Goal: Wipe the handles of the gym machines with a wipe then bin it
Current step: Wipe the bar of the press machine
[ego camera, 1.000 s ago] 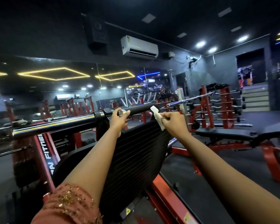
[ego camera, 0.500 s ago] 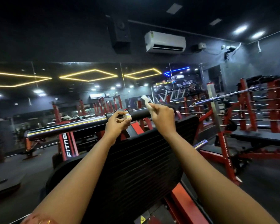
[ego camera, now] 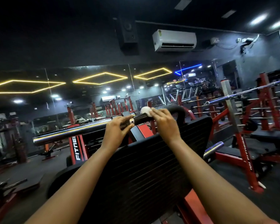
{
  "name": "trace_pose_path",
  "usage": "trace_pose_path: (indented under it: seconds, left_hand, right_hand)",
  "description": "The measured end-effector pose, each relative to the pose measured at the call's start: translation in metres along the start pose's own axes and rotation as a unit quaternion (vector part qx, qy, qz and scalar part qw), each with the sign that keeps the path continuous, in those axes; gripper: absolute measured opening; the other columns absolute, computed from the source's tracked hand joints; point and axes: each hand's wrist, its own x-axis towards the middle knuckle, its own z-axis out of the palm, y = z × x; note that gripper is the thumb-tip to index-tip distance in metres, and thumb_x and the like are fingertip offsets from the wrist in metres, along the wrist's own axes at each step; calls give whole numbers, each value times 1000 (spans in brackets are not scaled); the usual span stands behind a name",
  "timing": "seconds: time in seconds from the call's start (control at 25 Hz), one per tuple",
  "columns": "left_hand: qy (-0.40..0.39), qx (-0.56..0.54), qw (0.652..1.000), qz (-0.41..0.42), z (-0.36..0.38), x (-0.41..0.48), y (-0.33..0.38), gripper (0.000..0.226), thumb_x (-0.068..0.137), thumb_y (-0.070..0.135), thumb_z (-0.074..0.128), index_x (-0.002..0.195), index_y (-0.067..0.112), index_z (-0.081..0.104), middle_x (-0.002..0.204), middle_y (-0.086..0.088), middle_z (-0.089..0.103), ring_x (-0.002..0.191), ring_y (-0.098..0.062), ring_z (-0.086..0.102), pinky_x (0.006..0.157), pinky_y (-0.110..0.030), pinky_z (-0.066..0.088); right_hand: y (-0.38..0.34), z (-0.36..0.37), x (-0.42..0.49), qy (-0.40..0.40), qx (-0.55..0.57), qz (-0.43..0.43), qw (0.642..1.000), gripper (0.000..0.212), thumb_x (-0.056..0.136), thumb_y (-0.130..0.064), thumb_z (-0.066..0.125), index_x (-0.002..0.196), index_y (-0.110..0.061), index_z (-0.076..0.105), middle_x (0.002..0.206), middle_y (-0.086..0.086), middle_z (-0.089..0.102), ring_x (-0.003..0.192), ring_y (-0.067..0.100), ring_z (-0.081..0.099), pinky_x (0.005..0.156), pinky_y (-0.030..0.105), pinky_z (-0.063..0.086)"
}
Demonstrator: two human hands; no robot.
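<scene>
Hands are both up on the machine. The right hand is curled over the top of the handle, fingers bent and bunched, with the wipe trapped under the fingertips and pressed down on the grip. The wipe is a small white crumpled wad, soft and rounded, poking out above the knuckles at the far side of the handle. The left hand sits just beside it, thumb and fingers closed in a pinch on the handle's silver end, where a round metal face shows between them.

The handle itself is a matte black cylinder, looking rubbery, and it curves away in a dark loop behind the right hand. From the left hand a long chrome bar runs off to the left, glossy, catching a thin yellow streak of light. Under both forearms lies a broad black pad, flat and finely ribbed in straight lines. A red steel frame with white lettering stands below the bar. High on the dark wall hang a white air conditioner and a boxy black speaker.
</scene>
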Motion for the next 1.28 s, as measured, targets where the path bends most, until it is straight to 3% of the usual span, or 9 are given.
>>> trace_pose_path:
  seconds: [0.12, 0.32, 0.44, 0.56, 0.8, 1.04, 1.12, 1.2, 1.28]
  left_hand:
    - [-1, -15, 1000, -1, 2, -2, -1, 39, 78, 13, 72, 116, 12, 65, 98, -12, 68, 89, -19, 67, 90, -32, 54]
    - [-3, 9, 1000, -10, 0, 0, 0, 40, 77, 16, 74, 116, 10, 66, 100, -13, 69, 93, -24, 66, 90, -43, 53]
    - [-10, 18, 1000, -15, -3, 0, 2, 39, 76, 17, 75, 115, 12, 66, 96, -12, 69, 91, -24, 66, 90, -42, 53]
    - [-11, 10, 1000, -14, -5, 3, 5, 39, 76, 14, 75, 113, 11, 67, 95, -12, 70, 89, -20, 67, 90, -31, 53]
    - [-22, -19, 999, -35, -6, 8, 9, 39, 71, 6, 77, 110, 4, 68, 95, -11, 71, 81, -9, 64, 75, 3, 42]
    - [-13, -32, 998, -61, -6, 7, 15, 35, 72, 4, 77, 106, 2, 69, 95, -14, 72, 82, -14, 67, 83, -23, 52]
    - [-15, -22, 997, -67, -6, 9, 15, 36, 71, 5, 77, 107, 4, 69, 94, -14, 72, 83, -17, 68, 83, -22, 50]
    - [-15, -4, 998, -62, -8, 9, 16, 37, 70, 7, 79, 106, 7, 70, 92, -12, 73, 82, -17, 68, 83, -21, 49]
    - [-26, 1, 998, -59, -8, 10, 15, 38, 70, 9, 80, 106, 8, 70, 92, -12, 73, 82, -15, 67, 83, -21, 49]
  right_hand:
    - [12, 3, 7, 12, 30, 125, 992, 43, 89, -1, 52, 131, -8, 50, 133, 5, 55, 119, 21, 46, 100, 28, 40]
    - [-39, 12, 0, 70, 48, -61, 995, 35, 72, 9, 57, 103, 0, 69, 103, 11, 71, 85, 26, 64, 69, 28, 57]
    - [-3, 9, 0, 53, -18, -85, 995, 40, 69, 9, 60, 107, -1, 68, 105, 9, 71, 87, 26, 64, 72, 28, 58]
    - [39, 8, 9, -5, -39, 47, 998, 43, 81, 11, 57, 122, -2, 57, 121, 12, 63, 105, 28, 56, 85, 37, 54]
    - [5, 12, 14, 60, 55, 210, 974, 34, 92, 0, 44, 123, -4, 57, 120, 11, 62, 106, 23, 51, 87, 17, 32]
    - [-96, 24, -19, 184, 195, 172, 948, 33, 79, 4, 63, 111, -3, 66, 111, 14, 67, 96, 27, 61, 88, 29, 49]
    - [-77, 21, -17, 220, 246, 260, 907, 29, 81, 5, 62, 109, 0, 66, 108, 17, 67, 94, 24, 62, 88, 21, 48]
    - [-46, 16, -11, 283, 310, 405, 812, 23, 85, 3, 58, 106, 4, 67, 102, 21, 68, 85, 20, 64, 73, -2, 39]
    - [-25, 18, -3, 310, 355, 508, 721, 24, 88, 0, 55, 109, 3, 66, 102, 22, 68, 89, 29, 66, 66, 3, 37]
